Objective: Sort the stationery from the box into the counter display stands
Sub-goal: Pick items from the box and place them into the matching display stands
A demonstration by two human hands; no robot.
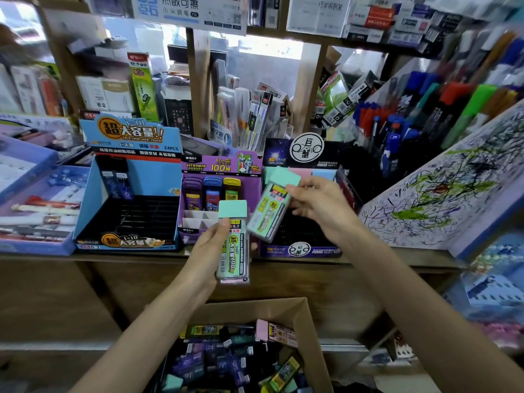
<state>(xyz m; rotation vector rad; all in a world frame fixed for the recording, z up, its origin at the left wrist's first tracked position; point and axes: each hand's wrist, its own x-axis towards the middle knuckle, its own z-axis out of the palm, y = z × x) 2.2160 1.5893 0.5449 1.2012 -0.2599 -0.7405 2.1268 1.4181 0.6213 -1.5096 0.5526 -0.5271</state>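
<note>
My left hand (211,242) holds a small stack of lead cases upright, a mint-green one (233,239) in front with a pink one behind it. My right hand (320,207) grips another mint-green lead case (269,211), tilted, over the dark display stand (300,248) on the right. That stand's back row shows mint, pink and blue case tops (304,175). A purple stand (218,194) with three cases sits in the middle and a blue stand (127,199) with two dark cases stands left. The cardboard box (309,330) below holds several mixed cases.
A purple tray of pens (34,211) lies at the far left. A scribbled test-paper board (442,191) leans at the right, with marker racks (397,129) behind it. Boxed stationery crowds the shelves behind the wooden counter edge (127,259).
</note>
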